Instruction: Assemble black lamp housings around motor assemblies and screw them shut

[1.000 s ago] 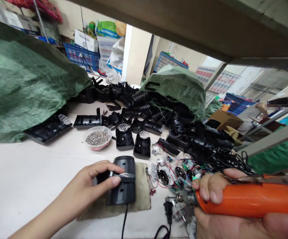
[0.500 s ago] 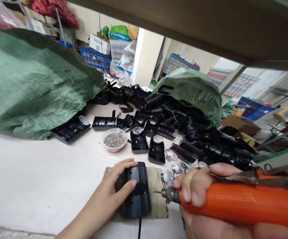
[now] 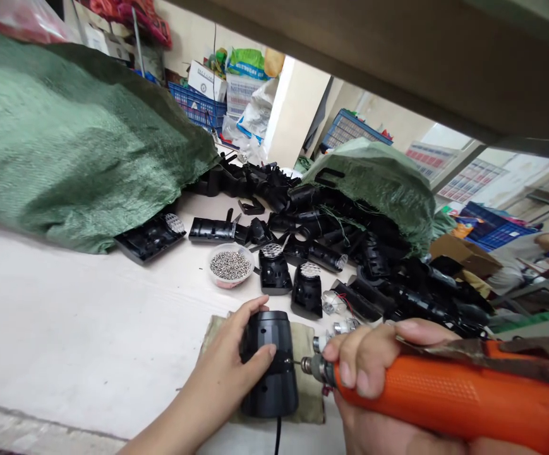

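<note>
My left hand (image 3: 231,360) grips a black plastic housing (image 3: 271,395), fingers over its far left edge and thumb across its top. A black cord (image 3: 278,436) runs from the housing's near end. Under it lies a folded khaki cloth (image 3: 311,404). My right hand (image 3: 369,363) is wrapped round an orange electric screwdriver (image 3: 426,385), held level. Its thin bit points left, and the tip meets the housing's right side near the thumb, where a small silvery spot shows. Small clear-and-metal parts with wires (image 3: 343,327) sit just beyond the screwdriver.
A round tub (image 3: 227,283) of small screws stands behind my left hand. Black housing halves (image 3: 275,278) and a heap of black parts (image 3: 397,291) spread across the white table (image 3: 66,328). Green woven sacks (image 3: 89,145) flank them. A shelf edge (image 3: 397,76) hangs overhead.
The screwdriver has come left, its bit going from beside the housing to touching its right side. My left hand still holds the housing. The whole view has shifted slightly.
</note>
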Demonstrator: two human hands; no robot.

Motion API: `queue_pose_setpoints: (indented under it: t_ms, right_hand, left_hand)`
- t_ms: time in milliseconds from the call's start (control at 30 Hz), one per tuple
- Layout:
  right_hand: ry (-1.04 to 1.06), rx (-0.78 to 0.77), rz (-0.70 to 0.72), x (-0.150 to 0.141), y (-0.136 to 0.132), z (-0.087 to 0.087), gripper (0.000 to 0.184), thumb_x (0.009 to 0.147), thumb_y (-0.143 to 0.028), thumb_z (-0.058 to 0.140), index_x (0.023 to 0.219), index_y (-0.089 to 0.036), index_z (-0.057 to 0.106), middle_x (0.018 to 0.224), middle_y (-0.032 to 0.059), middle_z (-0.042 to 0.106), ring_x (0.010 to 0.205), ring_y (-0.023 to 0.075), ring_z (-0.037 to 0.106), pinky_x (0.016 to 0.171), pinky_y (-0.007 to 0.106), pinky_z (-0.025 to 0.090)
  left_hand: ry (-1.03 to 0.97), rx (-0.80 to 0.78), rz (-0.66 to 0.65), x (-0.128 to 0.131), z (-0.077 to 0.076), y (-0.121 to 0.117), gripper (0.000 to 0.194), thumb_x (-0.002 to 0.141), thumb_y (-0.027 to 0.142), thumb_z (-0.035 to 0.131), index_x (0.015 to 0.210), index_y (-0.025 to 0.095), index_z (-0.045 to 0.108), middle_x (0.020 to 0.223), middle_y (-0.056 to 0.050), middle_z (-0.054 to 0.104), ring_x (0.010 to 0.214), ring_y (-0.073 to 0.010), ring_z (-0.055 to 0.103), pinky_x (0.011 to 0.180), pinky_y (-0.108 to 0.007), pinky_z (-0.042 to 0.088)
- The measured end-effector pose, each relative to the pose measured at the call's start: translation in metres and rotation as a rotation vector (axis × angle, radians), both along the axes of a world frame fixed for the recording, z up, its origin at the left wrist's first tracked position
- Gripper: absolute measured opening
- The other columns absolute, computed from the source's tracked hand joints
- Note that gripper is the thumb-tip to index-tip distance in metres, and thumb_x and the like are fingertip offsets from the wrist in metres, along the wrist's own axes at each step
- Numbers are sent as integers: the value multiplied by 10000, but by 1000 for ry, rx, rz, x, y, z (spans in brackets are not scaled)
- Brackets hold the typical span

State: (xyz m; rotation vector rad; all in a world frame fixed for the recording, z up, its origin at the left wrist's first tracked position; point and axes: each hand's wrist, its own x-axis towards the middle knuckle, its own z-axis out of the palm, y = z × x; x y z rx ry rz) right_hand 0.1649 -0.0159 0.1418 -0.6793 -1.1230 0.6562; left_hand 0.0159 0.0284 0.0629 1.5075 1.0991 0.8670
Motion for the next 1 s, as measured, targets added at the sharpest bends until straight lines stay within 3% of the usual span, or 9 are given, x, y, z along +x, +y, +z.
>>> queue_pose_setpoints:
  t_ms: [133,267,533,733,833,1000]
  right_hand:
    - [34,23,-116,-8,5,1,523,764,-715,495,842,-222,653,448,-45,547,392,120,473,474,289,473]
    - [65,18,-147,-10,7,-3,524,752,-714,517,872,-220,642,448,-48,549,385,127,471,478,300,466]
    - [32,-1,-99,-7,6,-4,484,792,-678,503,874,-220,638,464,-41,547,400,126,479,467,297,460]
    - [-48,-16,-16,-1,11,-5,190,859,-427,560,840,-246,610,449,-53,557,362,127,474,383,274,449]
    - [-118,-17,86,1,16,-5,182,871,-438,547,838,-270,610,453,-55,573,365,139,496,395,290,463]
    - [-40,-62,-24,11,14,-17,258,811,-518,606,784,-261,600,430,-73,512,359,123,461,393,276,447]
  left_hand:
    - [5,1,-17,1,0,1,560,797,281,519,1337,223,382,1338,-99,498,1257,-266,432,1072,-498,290]
    - [4,-2,-21,1,0,0,560,804,279,516,1344,224,376,1348,-97,485,1258,-261,427,1072,-497,290]
    - [1,-10,12,1,-2,-2,544,806,260,530,1332,271,395,1326,-72,502,1237,-260,451,1051,-482,319]
    - [-28,-46,72,4,-4,-4,566,791,249,539,1332,291,381,1265,-60,529,1186,-259,487,1030,-474,323]
    - [-45,-53,77,6,-7,-4,584,781,236,547,1333,280,363,1243,-66,538,1157,-258,507,1020,-472,329]
    - [-72,-62,67,6,-5,1,525,761,191,556,1264,270,430,1227,-63,555,1152,-256,504,1003,-458,359]
